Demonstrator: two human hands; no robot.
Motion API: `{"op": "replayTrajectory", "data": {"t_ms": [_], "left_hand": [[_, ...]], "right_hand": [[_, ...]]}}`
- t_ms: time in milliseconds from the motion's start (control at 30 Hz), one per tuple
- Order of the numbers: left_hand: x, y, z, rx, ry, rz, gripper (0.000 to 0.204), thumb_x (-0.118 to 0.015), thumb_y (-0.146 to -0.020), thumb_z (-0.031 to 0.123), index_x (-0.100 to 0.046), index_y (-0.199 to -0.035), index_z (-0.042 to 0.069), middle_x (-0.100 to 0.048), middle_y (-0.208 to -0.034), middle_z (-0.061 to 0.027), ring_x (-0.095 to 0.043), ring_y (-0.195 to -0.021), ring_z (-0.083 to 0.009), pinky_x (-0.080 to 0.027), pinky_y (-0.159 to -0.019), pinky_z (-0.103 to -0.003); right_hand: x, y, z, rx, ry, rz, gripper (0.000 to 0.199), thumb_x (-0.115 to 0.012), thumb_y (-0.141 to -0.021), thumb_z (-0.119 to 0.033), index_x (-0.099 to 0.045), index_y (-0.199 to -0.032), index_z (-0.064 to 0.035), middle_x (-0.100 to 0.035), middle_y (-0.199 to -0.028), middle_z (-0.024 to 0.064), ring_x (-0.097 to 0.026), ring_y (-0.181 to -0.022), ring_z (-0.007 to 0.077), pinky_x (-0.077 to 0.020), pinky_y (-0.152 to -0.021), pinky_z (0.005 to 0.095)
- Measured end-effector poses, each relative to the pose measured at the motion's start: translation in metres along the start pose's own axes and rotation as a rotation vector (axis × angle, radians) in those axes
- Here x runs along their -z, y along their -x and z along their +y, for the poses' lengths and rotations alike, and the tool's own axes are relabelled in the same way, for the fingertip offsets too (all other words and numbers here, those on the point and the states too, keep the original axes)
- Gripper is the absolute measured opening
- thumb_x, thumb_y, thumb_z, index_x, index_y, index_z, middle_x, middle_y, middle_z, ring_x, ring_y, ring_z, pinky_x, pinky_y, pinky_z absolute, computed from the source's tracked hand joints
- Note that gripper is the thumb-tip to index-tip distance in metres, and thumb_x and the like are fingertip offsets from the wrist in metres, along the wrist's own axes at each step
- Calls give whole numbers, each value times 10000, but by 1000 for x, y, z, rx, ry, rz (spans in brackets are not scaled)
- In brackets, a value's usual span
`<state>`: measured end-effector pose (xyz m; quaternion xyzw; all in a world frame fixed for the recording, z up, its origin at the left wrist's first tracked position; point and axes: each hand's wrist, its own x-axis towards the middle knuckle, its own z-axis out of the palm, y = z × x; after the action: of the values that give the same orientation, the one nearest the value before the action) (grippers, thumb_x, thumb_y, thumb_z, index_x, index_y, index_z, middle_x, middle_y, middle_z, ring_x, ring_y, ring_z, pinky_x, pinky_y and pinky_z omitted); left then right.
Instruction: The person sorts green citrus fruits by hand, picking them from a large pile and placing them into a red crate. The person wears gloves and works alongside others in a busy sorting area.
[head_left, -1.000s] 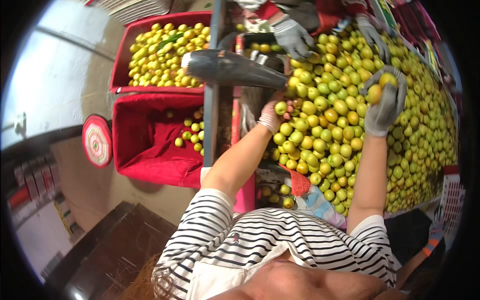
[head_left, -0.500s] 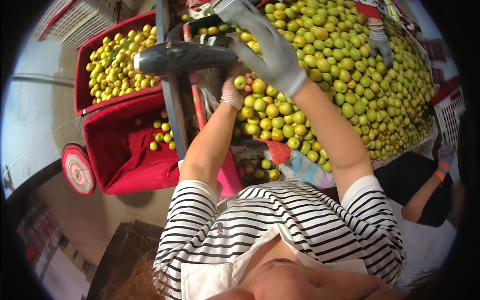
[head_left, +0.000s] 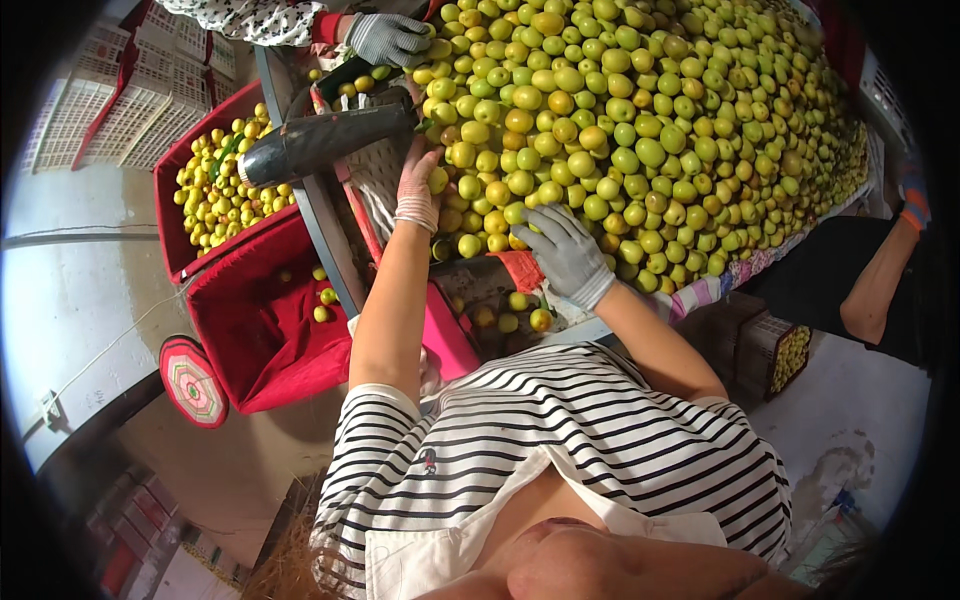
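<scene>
A large heap of small round green-yellow fruit [head_left: 640, 130] fills the surface in front of me. At its left edge is my left hand [head_left: 416, 185], in a pale glove with bare fingertips. Its fingers are curled beside a green fruit [head_left: 438, 180], which rests against the palm. My right hand [head_left: 568, 255], in a grey glove, lies at the heap's near edge. Its fingers are spread and touch the fruit there, with nothing gripped. Just beyond my left hand a black tapered tube [head_left: 320, 138] juts leftward over a metal rail [head_left: 318, 225].
Left of the rail stand a red bin [head_left: 165, 215] of fruit and a red cloth-lined bin [head_left: 260, 370] holding a few. A co-worker's striped glove [head_left: 388, 40] reaches in at the top. Another person's forearm [head_left: 880, 275] shows at right. White crates [head_left: 130, 90] are stacked upper left.
My right hand has come down and toward me from above the tube to the heap's near edge. The view has shifted; a co-worker's gloved hand now shows at top left.
</scene>
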<state>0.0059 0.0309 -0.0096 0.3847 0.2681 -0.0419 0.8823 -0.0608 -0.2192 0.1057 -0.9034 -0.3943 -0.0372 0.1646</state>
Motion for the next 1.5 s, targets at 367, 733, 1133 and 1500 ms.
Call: {"op": "replayTrajectory", "data": {"t_ms": [367, 733, 1133, 1500], "left_hand": [[11, 11, -4, -247, -419, -293, 553, -616, -889, 106, -438, -1411, 68, -468, -1407, -65, -389, -1322, -186, -330, -1047, -276], [17, 8, 3, 163, 139, -190, 463, -591, -896, 188, -492, -1328, 55, -587, -1040, -87, -609, -680, -196, -481, -471, -283], [16, 1, 12, 245, 382, 27, 391, -579, -853, 180, -556, -1236, 99, -615, -923, -81, -574, -625, -205, -441, -427, -261], [27, 0, 11, 117, 424, 156, 562, -553, -883, 169, -401, -1423, 211, -574, -1183, -48, -671, -825, -278, -499, -474, -303]], "right_hand": [[21, -89, 72, -342, 320, 26, 299, -553, -873, -131, -609, -1163, -174, -546, -1239, 61, -555, -1078, 271, -420, -989, 442], [56, -198, 24, -168, -323, -445, 313, -625, -798, -309, -645, -1038, -108, -664, -1052, 114, -638, -940, 311, -498, -848, 374], [-32, -120, 21, 172, 245, -420, 574, -596, -838, -363, -473, -1346, -127, -434, -1394, 96, -407, -1293, 287, -310, -1097, 426], [-62, -109, 20, 304, 280, -486, 479, -596, -836, -414, -591, -1223, -132, -530, -1320, 60, -415, -1288, 239, -228, -1125, 503]]}}
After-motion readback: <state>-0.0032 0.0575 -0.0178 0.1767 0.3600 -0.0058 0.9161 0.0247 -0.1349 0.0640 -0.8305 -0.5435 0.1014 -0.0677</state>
